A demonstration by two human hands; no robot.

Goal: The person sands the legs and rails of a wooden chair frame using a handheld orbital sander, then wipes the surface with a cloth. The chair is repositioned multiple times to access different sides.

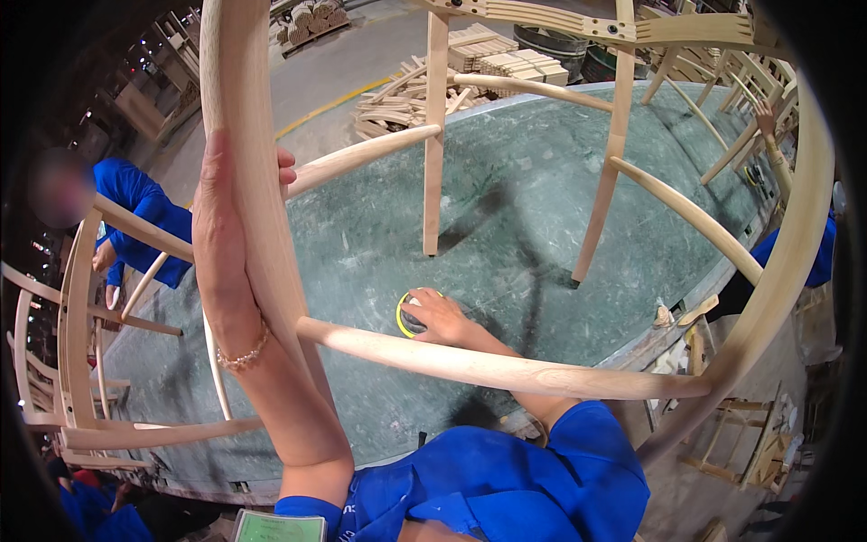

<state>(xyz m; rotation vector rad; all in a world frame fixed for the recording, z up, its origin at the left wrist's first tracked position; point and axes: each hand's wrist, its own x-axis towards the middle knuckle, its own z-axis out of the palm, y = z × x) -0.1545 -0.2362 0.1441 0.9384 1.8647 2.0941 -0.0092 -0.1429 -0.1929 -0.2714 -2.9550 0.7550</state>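
Note:
A pale, unpainted wooden chair frame [506,363] stands on the green worktable [370,244], its thin legs resting on the surface. My left hand [226,194] wraps around the thick upright post [257,226] at the left, with fingertips showing on its far side. Beyond the near rail, low on the tabletop, my right hand [438,316] closes over a round black disc with a yellow rim [405,318]. Its palm side and part of the disc are hidden. My right forearm passes behind the near rail.
More wooden chair frames [81,343] stand left and far right. A person in blue [144,217] works at the left; another person's hand [765,117] is at the far right. Stacked wood pieces [506,63] lie beyond the table. A wooden crate-like frame [736,438] sits lower right.

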